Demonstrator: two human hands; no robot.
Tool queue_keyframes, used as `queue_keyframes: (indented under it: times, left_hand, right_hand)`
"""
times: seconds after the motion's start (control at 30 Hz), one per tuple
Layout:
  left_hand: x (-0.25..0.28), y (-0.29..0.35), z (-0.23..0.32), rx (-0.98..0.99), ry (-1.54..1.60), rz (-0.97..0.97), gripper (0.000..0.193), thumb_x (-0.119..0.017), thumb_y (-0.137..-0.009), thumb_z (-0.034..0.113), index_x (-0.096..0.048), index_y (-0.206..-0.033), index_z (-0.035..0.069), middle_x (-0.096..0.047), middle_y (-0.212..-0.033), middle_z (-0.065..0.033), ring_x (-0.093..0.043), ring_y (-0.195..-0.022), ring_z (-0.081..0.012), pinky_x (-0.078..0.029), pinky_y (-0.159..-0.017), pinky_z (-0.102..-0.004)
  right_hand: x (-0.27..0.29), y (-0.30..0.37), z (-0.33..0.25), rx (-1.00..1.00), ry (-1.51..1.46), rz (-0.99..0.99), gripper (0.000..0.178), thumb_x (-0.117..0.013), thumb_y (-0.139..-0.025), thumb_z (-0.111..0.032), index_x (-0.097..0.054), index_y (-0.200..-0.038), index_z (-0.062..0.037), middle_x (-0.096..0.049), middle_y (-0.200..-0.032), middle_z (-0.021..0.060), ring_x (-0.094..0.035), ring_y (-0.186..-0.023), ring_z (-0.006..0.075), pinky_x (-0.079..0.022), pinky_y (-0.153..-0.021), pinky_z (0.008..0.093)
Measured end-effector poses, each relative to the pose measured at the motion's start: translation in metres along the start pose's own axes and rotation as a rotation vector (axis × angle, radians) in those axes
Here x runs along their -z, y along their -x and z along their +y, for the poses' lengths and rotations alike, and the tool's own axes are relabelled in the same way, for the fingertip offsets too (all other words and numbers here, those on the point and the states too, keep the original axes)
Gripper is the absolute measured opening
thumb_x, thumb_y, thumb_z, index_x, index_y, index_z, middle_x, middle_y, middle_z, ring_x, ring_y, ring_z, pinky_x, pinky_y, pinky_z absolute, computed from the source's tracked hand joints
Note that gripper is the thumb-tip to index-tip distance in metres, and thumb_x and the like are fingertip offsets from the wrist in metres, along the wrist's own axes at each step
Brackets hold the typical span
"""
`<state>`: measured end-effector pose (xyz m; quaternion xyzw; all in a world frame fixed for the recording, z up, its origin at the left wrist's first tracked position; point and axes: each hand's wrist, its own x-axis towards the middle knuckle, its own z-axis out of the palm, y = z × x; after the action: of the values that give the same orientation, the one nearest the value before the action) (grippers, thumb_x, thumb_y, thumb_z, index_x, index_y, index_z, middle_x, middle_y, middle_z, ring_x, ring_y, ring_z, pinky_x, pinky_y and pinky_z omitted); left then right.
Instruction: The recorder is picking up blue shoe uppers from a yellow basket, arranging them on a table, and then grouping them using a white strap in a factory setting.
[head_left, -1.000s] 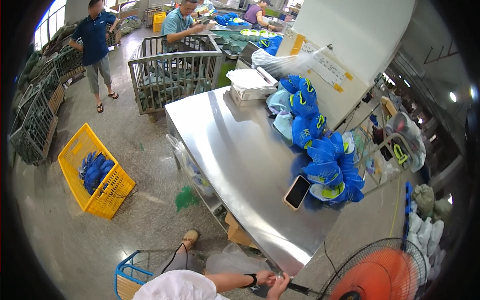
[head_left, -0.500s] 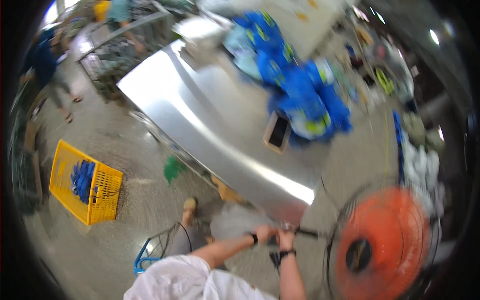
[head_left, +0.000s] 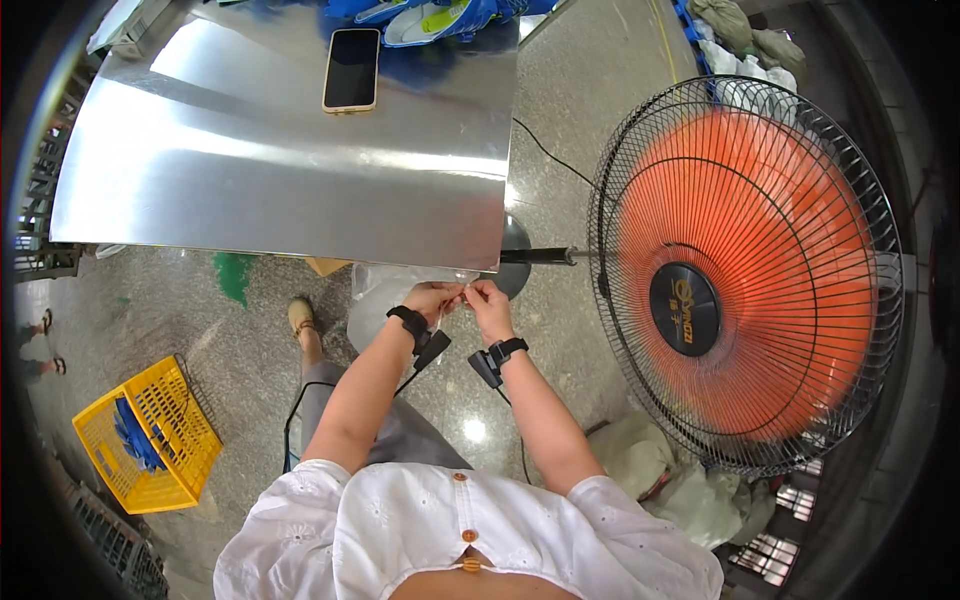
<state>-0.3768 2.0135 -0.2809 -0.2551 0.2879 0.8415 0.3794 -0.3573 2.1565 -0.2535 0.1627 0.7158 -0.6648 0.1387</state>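
Note:
My left hand [head_left: 432,299] and my right hand [head_left: 490,306] meet just below the front right corner of the metal table [head_left: 300,215]. Both have their fingers pinched together, tips touching or nearly so. What lies between them is too small to make out; a thin pale strand shows below the left fingers. Close beside the left hand, under the table edge, is a translucent plastic bag [head_left: 372,308]. Dark straps with small black boxes circle both wrists. On the tabletop lies a phone [head_left: 351,72], near several blue shoe-like pieces [head_left: 430,22] with yellow-green parts.
A large fan with orange blades [head_left: 745,270] stands close on my right. To the left, a yellow crate [head_left: 175,430] on the floor holds blue pieces. Pale sacks [head_left: 690,485] lie at the lower right. A black cable [head_left: 550,152] runs from the table toward the fan.
My view has swung right and down, so the table and fan sit differently in it. Both hands are still together by the table corner, now seen sharply.

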Motion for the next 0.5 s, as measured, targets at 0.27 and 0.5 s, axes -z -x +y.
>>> queue_keyframes:
  times: [0.27,0.5]
  left_hand:
    - [-0.002,-0.011,0.022,0.028,-0.255,-0.069,0.016,-0.065,-0.073,0.001,-0.054,-0.084,0.002,-0.054,-0.070,-0.0045,-0.052,-0.058,-0.0121,-0.036,-0.046,-0.0248]
    - [-0.007,-0.022,0.025,0.059,-0.582,-0.081,0.017,-0.068,-0.067,0.010,-0.054,-0.060,0.005,-0.046,-0.049,-0.0028,-0.040,-0.041,-0.0103,-0.028,-0.038,-0.0258]
  right_hand:
    - [-0.003,0.002,-0.012,0.327,0.374,-0.007,0.010,-0.055,-0.081,-0.005,-0.057,-0.089,0.0011,-0.054,-0.079,0.0025,-0.054,-0.074,0.0118,-0.045,-0.066,0.0234]
    - [-0.002,0.004,-0.034,-0.100,0.106,0.124,0.015,-0.054,-0.083,-0.007,-0.058,-0.088,0.0065,-0.058,-0.078,0.0065,-0.057,-0.064,0.0139,-0.047,-0.057,0.0239]
